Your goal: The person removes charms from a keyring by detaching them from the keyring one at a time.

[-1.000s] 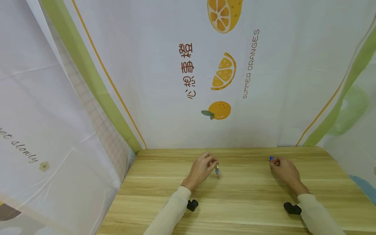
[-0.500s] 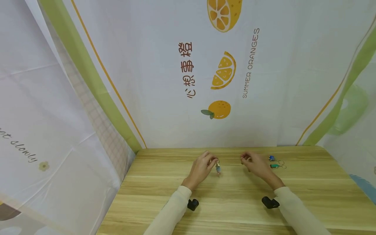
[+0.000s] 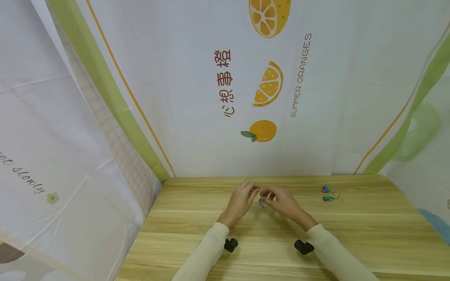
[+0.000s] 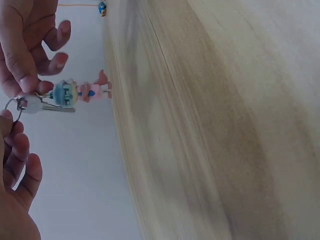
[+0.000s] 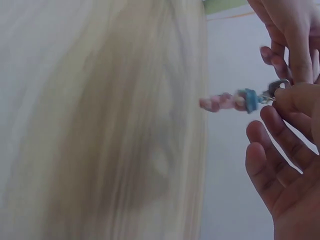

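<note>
Over the middle of the table, a keychain [image 3: 261, 202] hangs between the two hands. In the left wrist view its charm is a small pink figurine with a teal top [image 4: 64, 93], and beside it hangs a key [image 4: 33, 104]. My left hand [image 3: 240, 201] pinches the metal ring [image 4: 19, 115] between thumb and finger. From the other side, my right hand [image 3: 284, 203] pinches the keychain just below the ring, where the key and the charm's chain meet. The other fingers of the right hand are spread loosely.
On the wooden table [image 3: 197, 218], right of the hands, lie a keychain with a blue charm [image 3: 325, 189] and one with a green charm [image 3: 328, 198], rings pointing right. A white curtain [image 3: 197, 148] with printed oranges hangs behind the table's far edge.
The right hand has let go of the blue-charm keychain at the right and moved left to the keychain in the left hand, gripping it. The left hand stays nearly in place.
</note>
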### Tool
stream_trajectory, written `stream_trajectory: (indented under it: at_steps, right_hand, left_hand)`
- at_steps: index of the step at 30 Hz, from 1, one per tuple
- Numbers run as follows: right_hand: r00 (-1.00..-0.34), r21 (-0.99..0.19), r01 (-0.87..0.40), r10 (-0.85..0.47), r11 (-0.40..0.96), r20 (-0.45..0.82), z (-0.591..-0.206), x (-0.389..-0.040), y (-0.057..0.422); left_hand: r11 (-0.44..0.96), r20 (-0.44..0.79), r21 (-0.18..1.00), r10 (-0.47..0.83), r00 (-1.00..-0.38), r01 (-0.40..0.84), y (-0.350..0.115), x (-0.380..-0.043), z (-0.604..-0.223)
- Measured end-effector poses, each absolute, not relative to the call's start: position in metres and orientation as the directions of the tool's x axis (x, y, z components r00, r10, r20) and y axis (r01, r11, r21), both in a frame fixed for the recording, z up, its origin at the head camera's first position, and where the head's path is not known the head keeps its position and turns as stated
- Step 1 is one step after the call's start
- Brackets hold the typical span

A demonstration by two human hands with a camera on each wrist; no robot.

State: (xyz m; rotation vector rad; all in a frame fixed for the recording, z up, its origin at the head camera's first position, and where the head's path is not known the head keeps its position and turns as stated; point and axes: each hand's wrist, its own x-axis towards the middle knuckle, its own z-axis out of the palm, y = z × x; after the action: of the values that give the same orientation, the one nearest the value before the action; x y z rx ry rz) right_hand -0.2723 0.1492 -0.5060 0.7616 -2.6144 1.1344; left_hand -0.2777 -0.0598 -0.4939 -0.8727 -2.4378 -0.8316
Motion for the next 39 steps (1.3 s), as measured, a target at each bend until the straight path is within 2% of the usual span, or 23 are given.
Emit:
stream_trajectory:
  at_steps: [4,11,22,29,39]
  right_hand:
    - [-0.836,-0.627,-0.549,-0.370,0.553,0.405,-0.511,-0.270,0.143]
    - [-0.879,-0.685,-0.476,-0.326,0.551,0.347,-0.507,-0.268,0.141]
    - [-0.909,-0.733,-0.416,-0.271,0.538,0.317,-0.501,-0.268,0.145]
    - [-0.887,-0.765,-0.456,-0.297,0.455,0.353,-0.498,-0.271,0.146]
    - [-0.856,-0.693,-0.516,-0.302,0.503,0.419,-0.500,-0.269,0.147]
  left_hand:
    - [0.606,0.559,0.408,0.425,-0.712,0.682,-0.061,-0.277,-0.496]
    - [0.579,0.573,0.424,0.424,-0.701,0.696,-0.061,-0.278,-0.497]
    - [0.595,0.544,0.432,0.428,-0.722,0.678,-0.059,-0.279,-0.493]
    - [0.595,0.524,0.468,0.409,-0.747,0.654,-0.060,-0.278,-0.493]
    - [0.587,0.526,0.469,0.414,-0.743,0.660,-0.062,-0.278,-0.493]
